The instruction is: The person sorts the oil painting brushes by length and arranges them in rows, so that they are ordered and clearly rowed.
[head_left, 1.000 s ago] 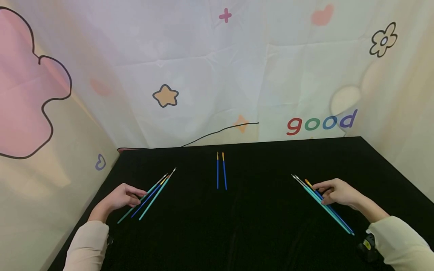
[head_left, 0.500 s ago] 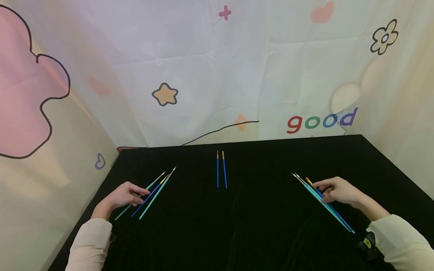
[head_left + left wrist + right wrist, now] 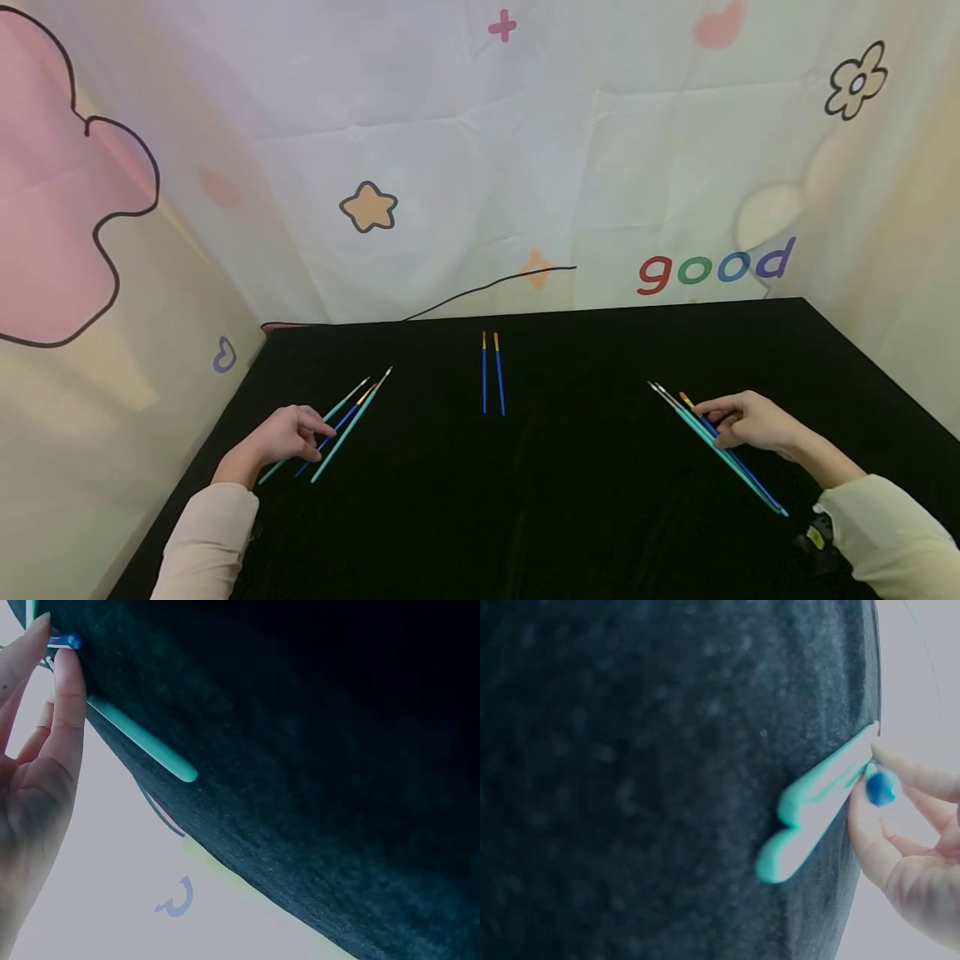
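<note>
My left hand [image 3: 288, 435] pinches a blue paintbrush [image 3: 71, 640] between thumb and fingers; its blue end pokes out in the left wrist view. A teal paintbrush lies on each side of it: one [image 3: 334, 412] partly hidden behind the hand, the other [image 3: 352, 423] to its right. At the right, my right hand [image 3: 753, 427] pinches another blue paintbrush [image 3: 880, 787] by thumb and fingertips. Two teal paintbrushes [image 3: 817, 799] lie close together just left of it, pale tips toward the back.
Two blue paintbrushes, one [image 3: 484, 379] left of the other [image 3: 500, 379], lie apart at the back middle of the black-covered table [image 3: 525, 500]. A printed cloth [image 3: 465, 183] hangs behind the table, with more cloth at both sides.
My left hand has shifted right, off the left teal paintbrush and onto the blue one. That teal paintbrush has moved slightly. The right hand stays nearly still.
</note>
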Tool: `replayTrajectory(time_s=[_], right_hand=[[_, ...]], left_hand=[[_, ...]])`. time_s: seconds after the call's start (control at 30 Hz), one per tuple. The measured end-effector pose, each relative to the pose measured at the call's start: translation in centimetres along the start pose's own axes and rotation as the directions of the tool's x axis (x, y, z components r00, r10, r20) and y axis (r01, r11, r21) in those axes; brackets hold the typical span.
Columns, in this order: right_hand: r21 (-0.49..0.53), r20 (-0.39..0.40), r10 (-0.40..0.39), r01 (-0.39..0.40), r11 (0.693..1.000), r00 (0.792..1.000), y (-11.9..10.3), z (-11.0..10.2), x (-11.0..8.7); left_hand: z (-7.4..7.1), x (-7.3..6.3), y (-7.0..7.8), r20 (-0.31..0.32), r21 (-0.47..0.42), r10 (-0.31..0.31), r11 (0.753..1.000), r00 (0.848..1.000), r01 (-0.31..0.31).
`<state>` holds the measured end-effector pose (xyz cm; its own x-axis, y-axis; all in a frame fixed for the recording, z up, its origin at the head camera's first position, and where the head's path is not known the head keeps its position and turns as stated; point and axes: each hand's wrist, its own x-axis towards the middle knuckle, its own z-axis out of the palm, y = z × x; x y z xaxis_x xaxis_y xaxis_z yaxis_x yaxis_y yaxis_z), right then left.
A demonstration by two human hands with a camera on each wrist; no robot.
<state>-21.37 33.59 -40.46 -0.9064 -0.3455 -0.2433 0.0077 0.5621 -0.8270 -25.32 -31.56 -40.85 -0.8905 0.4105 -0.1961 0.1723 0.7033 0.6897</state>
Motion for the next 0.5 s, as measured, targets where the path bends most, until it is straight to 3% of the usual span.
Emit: replayTrajectory(time_s=[0.27,0.4,0.5], right_hand=[[0.012,0.014,-0.026,0.026,1.000,1.000,0.16,-0.22,-0.03],[0.007,0.021,-0.037,0.037,0.999,0.999,0.10,-0.33,-0.19],[0.010,0.023,-0.042,0.042,0.999,0.999,0.09,-0.50,-0.38]], left_hand=[[0.01,0.02,0.54,-0.017,0.050,-0.009,0.999,1.000,0.010],[-0.34,0.13,0.64,0.008,0.004,-0.044,0.999,0.999,0.044],[-0.64,0.26,0.81,0.046,-0.009,-0.036,0.999,0.998,0.037]])
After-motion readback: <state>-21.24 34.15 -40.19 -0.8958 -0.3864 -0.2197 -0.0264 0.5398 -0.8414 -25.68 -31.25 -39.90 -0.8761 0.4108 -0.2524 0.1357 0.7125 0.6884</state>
